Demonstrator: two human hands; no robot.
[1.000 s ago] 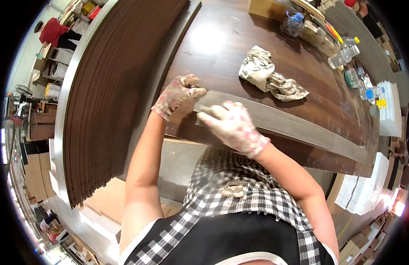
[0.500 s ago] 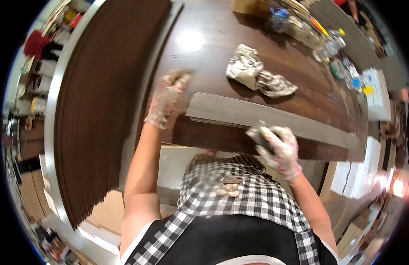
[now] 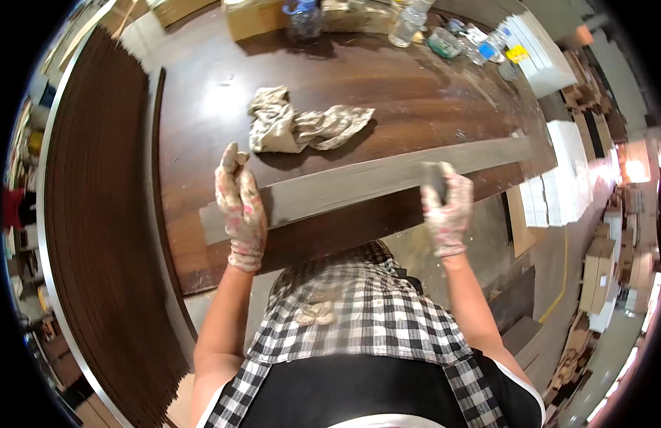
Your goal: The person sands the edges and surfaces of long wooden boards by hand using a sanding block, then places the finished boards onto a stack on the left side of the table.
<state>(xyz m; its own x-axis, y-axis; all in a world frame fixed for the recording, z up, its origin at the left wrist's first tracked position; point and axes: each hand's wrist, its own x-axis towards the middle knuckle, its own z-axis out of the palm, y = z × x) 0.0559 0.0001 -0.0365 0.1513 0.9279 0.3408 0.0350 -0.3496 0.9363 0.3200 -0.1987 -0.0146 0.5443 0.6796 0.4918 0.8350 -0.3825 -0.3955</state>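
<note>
A long grey board (image 3: 373, 178) lies across the near part of the brown table, slanting up to the right. My left hand (image 3: 243, 210), in a stained white glove with pink marks, is over the board's left end with fingers stretched out and nothing in them; whether it touches the board I cannot tell. In my gloved right hand (image 3: 450, 210) is a dark grey block (image 3: 435, 181), held at the board's near edge and slightly blurred. Beyond the board lies a crumpled, stained cloth (image 3: 280, 128).
A tall stack of dark brown boards (image 3: 95, 214) stands at the left. Along the table's (image 3: 202, 150) far side are a cardboard box (image 3: 255, 20), a clear bottle (image 3: 410, 25) and other bottles. White stacked panels (image 3: 562, 171) stand off to the right.
The view has turned toward the right. My left hand has come from the bare table to the board's left end. My right hand has moved right along the board, still holding the block.
</note>
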